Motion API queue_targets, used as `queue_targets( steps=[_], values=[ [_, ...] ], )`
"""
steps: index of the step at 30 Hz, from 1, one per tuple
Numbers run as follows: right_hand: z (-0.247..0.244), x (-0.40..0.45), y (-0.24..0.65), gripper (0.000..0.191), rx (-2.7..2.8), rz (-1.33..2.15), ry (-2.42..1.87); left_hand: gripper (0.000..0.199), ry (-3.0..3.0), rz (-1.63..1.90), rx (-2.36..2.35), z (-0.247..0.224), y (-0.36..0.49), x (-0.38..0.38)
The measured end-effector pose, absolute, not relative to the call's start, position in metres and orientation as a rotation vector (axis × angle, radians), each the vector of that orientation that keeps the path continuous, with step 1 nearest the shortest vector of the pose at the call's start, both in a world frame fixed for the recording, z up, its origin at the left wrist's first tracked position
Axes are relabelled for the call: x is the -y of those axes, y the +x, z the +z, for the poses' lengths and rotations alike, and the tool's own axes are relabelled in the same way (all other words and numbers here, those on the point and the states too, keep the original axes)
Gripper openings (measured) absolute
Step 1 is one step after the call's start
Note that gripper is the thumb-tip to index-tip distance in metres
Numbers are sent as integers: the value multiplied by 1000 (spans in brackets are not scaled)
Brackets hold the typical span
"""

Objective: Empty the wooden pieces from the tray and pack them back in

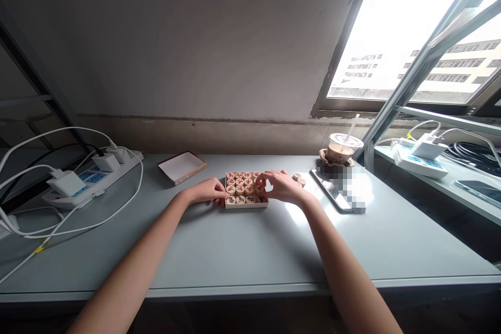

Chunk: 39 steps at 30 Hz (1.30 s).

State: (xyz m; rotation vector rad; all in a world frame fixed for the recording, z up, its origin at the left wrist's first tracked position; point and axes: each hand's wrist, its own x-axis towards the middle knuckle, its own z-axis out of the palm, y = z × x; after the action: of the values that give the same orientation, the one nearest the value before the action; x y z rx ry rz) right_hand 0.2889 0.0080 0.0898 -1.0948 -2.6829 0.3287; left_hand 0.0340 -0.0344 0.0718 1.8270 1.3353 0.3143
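An open shallow box (246, 206) stands on the desk, filled with rows of round wooden xiangqi pieces (240, 189). Most rows carry red characters; the row nearest me carries black ones. My left hand (207, 191) grips the box at its left side, thumb near the front left piece. Over the right column, my right hand (282, 186) is curled, its thumb and fingers closed on a xiangqi piece that they partly cover. A few loose xiangqi pieces (298, 179) lie on the desk just beyond my right hand, one partly over another.
The box lid (182, 167) lies upturned at back left. A phone (332, 193) and a lidded drink cup (341, 148) with a straw are to the right. Power strips with white cables (90, 177) spread over the left side. Metal frames flank the desk (235, 255).
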Motion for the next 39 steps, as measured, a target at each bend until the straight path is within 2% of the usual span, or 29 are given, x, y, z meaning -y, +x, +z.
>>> queue_targets(
  steps=[4, 8, 10, 14, 20, 26, 28, 34, 39],
  values=[
    [91, -13, 295, 24, 2629, 380, -1188, 41, 1838, 310, -1332, 70, 32, 33],
    [82, -26, 308, 36, 2284, -118, -1664, 42, 1808, 284, -1291, 69, 27, 31],
    [74, -35, 315, 35, 2114, -265, -1970, 41, 1780, 264, -1249, 69, 25, 31],
    [61, -46, 327, 25, 2158, -160, -2199, 37, 1749, 240, -1211, 70, 25, 31],
    [68, -42, 317, 27, 2218, -215, -1942, 35, 1725, 273, -1190, 70, 26, 31],
    [85, -8, 277, 34, 2502, 314, -1013, 43, 1719, 300, -1160, 71, 25, 30],
    [84, 5, 262, 32, 2553, 308, -863, 45, 1721, 307, -1144, 71, 25, 30],
    [74, 18, 243, 21, 2637, 199, -726, 49, 1728, 334, -1176, 71, 25, 31],
    [71, 18, 241, 23, 2632, 213, -706, 47, 1716, 327, -1188, 71, 26, 32]
  ],
)
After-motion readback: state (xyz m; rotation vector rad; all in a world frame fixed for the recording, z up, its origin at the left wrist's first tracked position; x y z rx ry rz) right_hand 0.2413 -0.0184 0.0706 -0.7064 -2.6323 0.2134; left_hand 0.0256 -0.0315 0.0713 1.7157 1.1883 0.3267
